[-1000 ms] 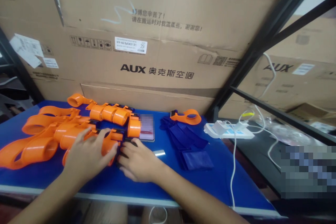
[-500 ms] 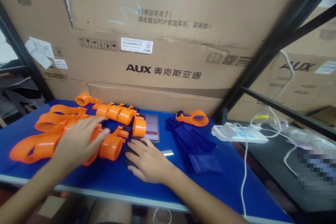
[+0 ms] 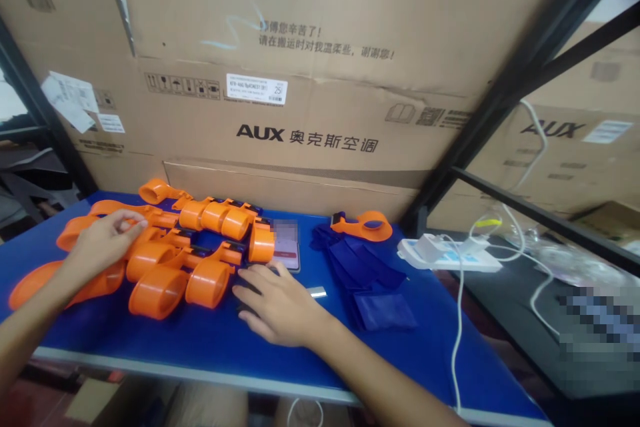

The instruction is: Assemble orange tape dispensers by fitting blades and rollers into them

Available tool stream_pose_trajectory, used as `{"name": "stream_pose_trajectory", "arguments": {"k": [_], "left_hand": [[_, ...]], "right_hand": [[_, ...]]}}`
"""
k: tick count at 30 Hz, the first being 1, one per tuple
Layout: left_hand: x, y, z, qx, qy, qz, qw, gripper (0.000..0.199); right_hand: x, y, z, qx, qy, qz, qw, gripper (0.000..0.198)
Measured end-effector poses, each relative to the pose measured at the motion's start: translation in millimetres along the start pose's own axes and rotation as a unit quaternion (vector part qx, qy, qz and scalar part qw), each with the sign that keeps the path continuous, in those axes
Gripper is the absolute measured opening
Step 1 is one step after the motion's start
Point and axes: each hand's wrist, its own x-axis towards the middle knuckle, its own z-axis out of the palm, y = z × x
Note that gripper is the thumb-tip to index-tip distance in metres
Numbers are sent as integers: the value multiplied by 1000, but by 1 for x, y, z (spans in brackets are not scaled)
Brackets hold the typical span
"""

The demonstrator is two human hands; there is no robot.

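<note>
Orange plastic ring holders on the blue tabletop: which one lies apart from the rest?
The orange plastic ring holder nearest the white power strip; the other holders cluster at the picture's left.

This seems to be a workshop, or a small working corner in a storage place; which of the two exactly, I cannot tell. The counter (image 3: pixel 200 350) has a blue top, and many orange plastic parts (image 3: pixel 215 215) of similar shape lie on it in rows, as in piece work. Behind it stands a large cardboard sheet (image 3: pixel 310 110) with carton printing, "AUX" and shipping labels, which serves as a wall. Dark metal posts (image 3: pixel 500 107) frame the place. At the right edge of the counter there is a white power strip (image 3: pixel 483 264) with plugs and loose cables (image 3: pixel 457 347). Beyond the posts, clear plastic wrapping (image 3: pixel 575 263) lies on a dark surface (image 3: pixel 505 320), beside more cardboard (image 3: pixel 575 157).
</note>
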Motion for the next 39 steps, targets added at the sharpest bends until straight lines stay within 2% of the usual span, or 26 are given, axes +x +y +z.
{"name": "stream_pose_trajectory", "arguments": {"k": [3,5,7,12,15,17,19,20,21,22,24,27,30,33,37,39], "left_hand": [[3,13,2,-44,2,-1,999,40],[4,23,5,-98,51,14,994,38],[2,33,10,-125,99,45,986,34],[-12,60,23,-137,176,159,962,25],[-32,87,34,-139,248,240,928,25],[-52,110,45,-150,259,300,906,19],[-77,133,61,-170,216,379,884,20],[-90,144,71,-200,177,404,875,20],[-102,154,82,-229,110,415,874,20],[-114,163,93,-255,40,408,876,21],[-130,178,118,-309,-58,372,873,22],[-135,194,151,-411,-152,251,863,23],[-125,206,174,-513,-254,122,811,43],[-114,212,186,-551,-322,17,769,58],[-115,208,192,-498,-393,-46,772,49],[-118,203,191,-491,-407,-79,766,40]], "right_hand": [[-1,2,0,1,12,3,1000,38],[-3,4,1,4,23,9,1000,38],[-4,7,1,9,37,14,999,38],[-9,13,-5,56,105,33,992,33],[-11,19,-13,124,188,93,970,33],[-10,25,-19,193,259,151,934,39],[-8,34,-28,287,321,197,881,50],[-6,39,-34,334,347,214,850,56],[-5,45,-39,381,365,229,818,59],[-5,50,-45,427,364,243,791,59],[-7,63,-56,494,336,262,758,51],[-16,81,-64,514,345,303,724,37],[-28,98,-63,510,346,323,719,35],[-34,107,-56,493,329,328,736,36],[-29,104,-44,487,286,319,761,38],[-26,100,-41,460,265,307,790,39]]}}
